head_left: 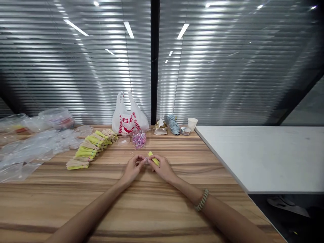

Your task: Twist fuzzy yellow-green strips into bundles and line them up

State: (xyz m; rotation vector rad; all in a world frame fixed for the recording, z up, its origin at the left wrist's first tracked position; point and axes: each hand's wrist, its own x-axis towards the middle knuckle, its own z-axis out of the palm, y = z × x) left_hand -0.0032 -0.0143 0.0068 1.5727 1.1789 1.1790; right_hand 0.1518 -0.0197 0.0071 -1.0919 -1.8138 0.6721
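My right hand [162, 167] is closed around a small yellow bundle [154, 158], which sticks out past the fingers. My left hand [133, 167] meets it at the fingertips, its thumb and fingers pinched. Something small and pale lies between the two hands, too small to name. To the left, a long row of yellow and beige bundles [86, 150] lies overlapping on the wooden table [141, 212]. Just beyond my hands is a clear container of small pink and purple loops [139, 139], which look like elastic bands.
Behind stand a white plastic bag [130, 118] with red print, a gold tissue pack [160, 127], a blue crumpled packet [173, 125], a round tin [185, 130] and a paper cup [192, 124]. Clear plastic bags [43, 145] spread leftward. A white table [268, 155] adjoins at right.
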